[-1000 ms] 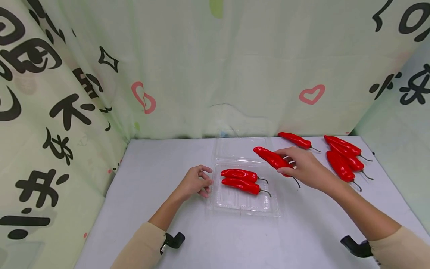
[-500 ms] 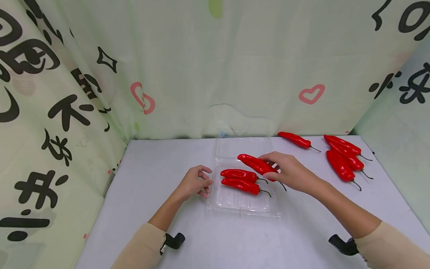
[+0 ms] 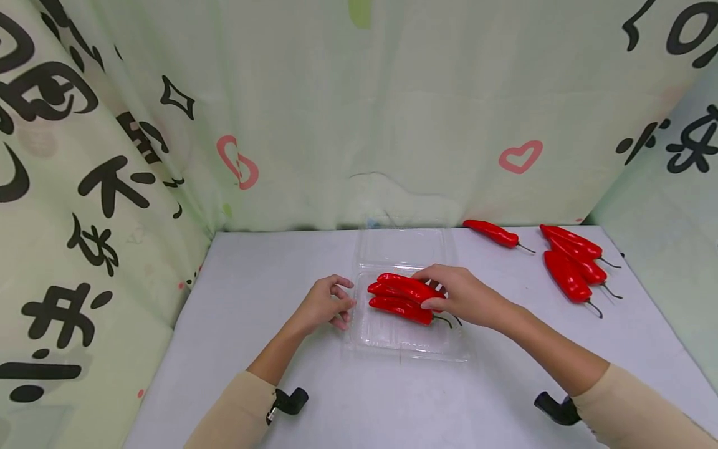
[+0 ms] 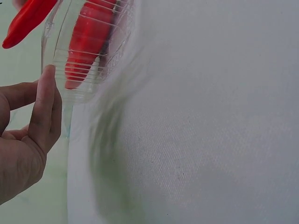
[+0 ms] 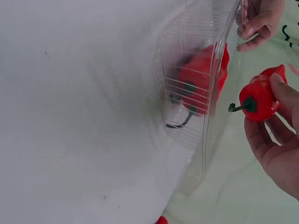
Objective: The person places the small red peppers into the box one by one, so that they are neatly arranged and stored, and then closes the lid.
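Observation:
My right hand (image 3: 462, 296) grips a red chili pepper (image 3: 408, 286) between thumb and fingers. In the right wrist view this pepper (image 5: 258, 100) is above the rim of a clear plastic box (image 5: 217, 70), its green stem pointing away from the fingers. Two more red peppers lie inside the box (image 3: 387, 342); the front one (image 3: 395, 307) shows well, while the held pepper partly covers the other. At the box's left edge is my left hand (image 3: 326, 304), fingers loosely bent. In the left wrist view, a fingertip of this hand (image 4: 35, 121) touches the box wall.
A single red pepper (image 3: 493, 234) lies at the table's back edge. Several others (image 3: 569, 277) are grouped at the right. The box's clear lid (image 3: 406, 248) is folded back behind it. A printed curtain (image 3: 314, 125) hangs along the table's back and sides.
My right hand has carried the pepper leftward and down, from the box's right side to over the two peppers inside. My left hand has stayed at the box's left edge.

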Tool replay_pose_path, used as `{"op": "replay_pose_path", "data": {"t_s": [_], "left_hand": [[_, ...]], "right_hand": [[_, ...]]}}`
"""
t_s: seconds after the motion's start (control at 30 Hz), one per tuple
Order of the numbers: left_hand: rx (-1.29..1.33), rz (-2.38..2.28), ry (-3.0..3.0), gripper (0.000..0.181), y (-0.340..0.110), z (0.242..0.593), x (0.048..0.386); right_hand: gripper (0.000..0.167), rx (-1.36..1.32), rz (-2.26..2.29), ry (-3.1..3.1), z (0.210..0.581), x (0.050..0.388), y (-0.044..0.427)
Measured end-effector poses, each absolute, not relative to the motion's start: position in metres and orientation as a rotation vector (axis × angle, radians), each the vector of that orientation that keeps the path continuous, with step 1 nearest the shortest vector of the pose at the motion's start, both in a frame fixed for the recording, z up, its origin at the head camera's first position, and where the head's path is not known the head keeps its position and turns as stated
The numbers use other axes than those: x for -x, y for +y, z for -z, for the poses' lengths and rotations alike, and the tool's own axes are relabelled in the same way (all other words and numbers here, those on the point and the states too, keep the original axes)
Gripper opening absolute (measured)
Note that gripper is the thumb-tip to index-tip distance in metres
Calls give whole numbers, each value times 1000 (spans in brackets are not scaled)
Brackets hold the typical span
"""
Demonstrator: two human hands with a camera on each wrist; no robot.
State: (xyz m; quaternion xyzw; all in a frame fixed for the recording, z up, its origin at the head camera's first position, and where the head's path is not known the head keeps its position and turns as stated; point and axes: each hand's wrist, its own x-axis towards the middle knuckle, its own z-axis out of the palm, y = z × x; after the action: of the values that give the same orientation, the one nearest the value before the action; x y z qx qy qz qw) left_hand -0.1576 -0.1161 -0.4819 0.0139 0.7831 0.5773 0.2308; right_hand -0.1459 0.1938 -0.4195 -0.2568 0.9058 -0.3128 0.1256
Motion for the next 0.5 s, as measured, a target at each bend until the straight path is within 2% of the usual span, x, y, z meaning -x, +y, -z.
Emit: {"op": "replay_pose_path", "data": {"t_s": [0.5], "left_hand": [[-35, -1608, 2149, 39, -117, 485, 158]], "right_hand": [[50, 806, 863, 2563, 440, 142, 181]]}}
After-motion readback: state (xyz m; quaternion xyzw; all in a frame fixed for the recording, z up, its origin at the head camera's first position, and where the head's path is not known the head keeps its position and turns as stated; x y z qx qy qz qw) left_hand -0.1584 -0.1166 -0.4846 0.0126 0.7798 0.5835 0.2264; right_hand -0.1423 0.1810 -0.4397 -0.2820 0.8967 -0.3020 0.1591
